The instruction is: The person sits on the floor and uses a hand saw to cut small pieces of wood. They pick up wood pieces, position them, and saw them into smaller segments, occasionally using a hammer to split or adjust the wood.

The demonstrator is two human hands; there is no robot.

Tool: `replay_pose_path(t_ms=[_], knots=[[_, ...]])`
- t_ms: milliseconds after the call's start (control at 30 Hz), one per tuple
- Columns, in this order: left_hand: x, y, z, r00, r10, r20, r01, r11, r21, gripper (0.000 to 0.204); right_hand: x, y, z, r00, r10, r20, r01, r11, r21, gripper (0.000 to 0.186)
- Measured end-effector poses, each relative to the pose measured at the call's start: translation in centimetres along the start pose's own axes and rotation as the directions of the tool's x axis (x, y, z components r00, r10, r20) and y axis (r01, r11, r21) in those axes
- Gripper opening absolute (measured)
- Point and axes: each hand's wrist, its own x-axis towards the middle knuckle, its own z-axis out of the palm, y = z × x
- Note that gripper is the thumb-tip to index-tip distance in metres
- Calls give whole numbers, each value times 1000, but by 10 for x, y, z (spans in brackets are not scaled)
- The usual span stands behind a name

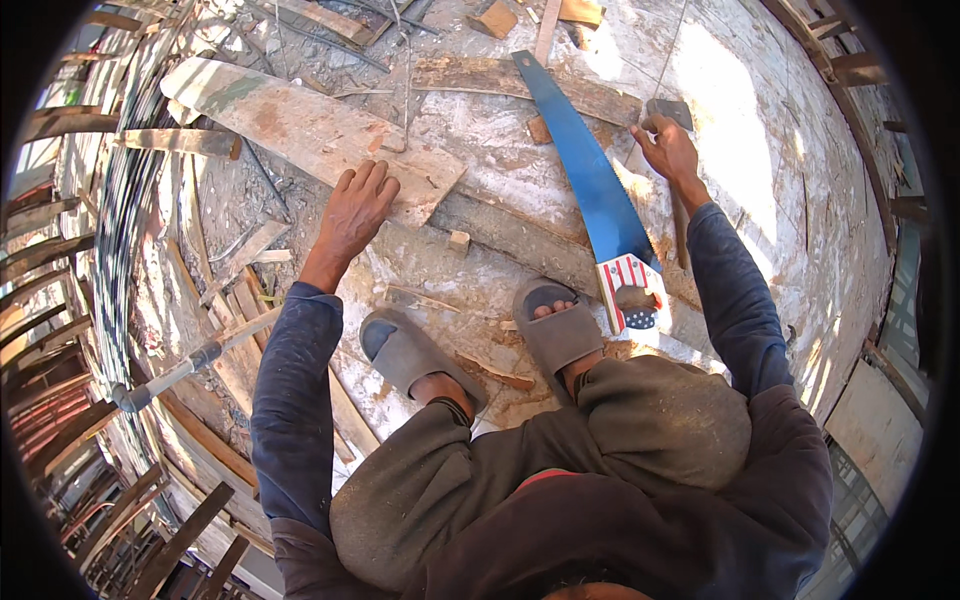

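Observation:
Curled over the near edge of a wide, dirt-stained wooden board (285, 118) is my left hand (362, 208); its fingertips and thumb are partly hidden. A nail seems to stick up from the board beside it. My right hand (668, 155) is closed around a hammer (671, 110) close to its dark head, and the wooden handle runs back below the palm. Between my hands lies a handsaw (585, 150) with a blue blade. Its handle (629, 292), striped red and white with a dark spotted part, points toward my feet.
My sandalled feet (420, 355) are just behind the board. Rough planks (520, 235) and wood scraps (492, 18) litter the dusty floor. A bent metal rod (406, 70) reaches the board. To the left are bundled long rods (115, 260), a pipe (190, 365) and wooden stakes (60, 125).

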Motion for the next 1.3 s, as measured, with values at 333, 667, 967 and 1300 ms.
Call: replay_pose_path(t_ms=[333,667,967,1300], knots=[[-10,-12,12,954,-89,288,218,865,-453,69,-8,-71,-8,973,-230,-4,226,952,208,31],[3,13,33,938,-255,233,335,836,-435,116,-38,-283,67,411,-901,139,881,432,193,31],[7,34,40,870,-373,323,471,822,-319,121,-30,-281,83,479,-869,124,842,495,214,27],[7,35,36,873,-372,314,466,825,-319,119,-22,-270,81,507,-836,207,771,548,325,17]])
